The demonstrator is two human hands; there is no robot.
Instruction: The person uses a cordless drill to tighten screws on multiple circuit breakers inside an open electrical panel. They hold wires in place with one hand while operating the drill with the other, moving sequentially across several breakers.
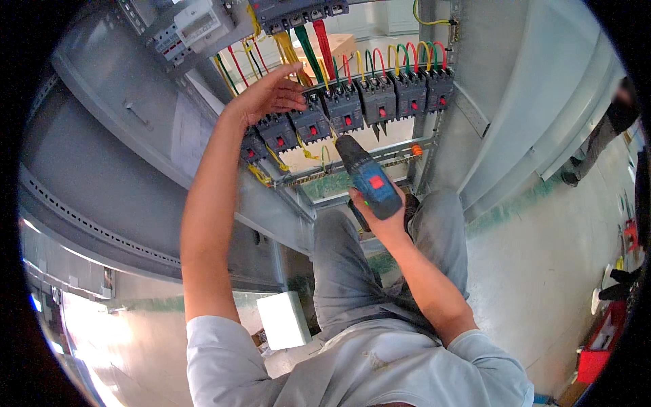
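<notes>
My right hand [385, 220] is wrapped round the grip of a blue and black cordless drill [371, 178]. The drill's nose points up and away, toward the lower edge of a circuit breaker [342, 112] in a row of dark grey breakers with red toggles. Whether its bit touches anything I cannot tell. My left hand [271, 95] reaches over the left part of that row, fingers stretched out beside the wires. Its fingers look apart, with nothing visible in them. Yellow, green and red wires [410, 54] loop out of the breaker tops.
A larger breaker [291, 13] with thick coloured busbars sits above the row. Grey cabinet walls [498, 74] stand at both sides. A white box [283, 320] is on the floor at lower left. Another person [607, 129] stands at far right, near a red container [600, 346].
</notes>
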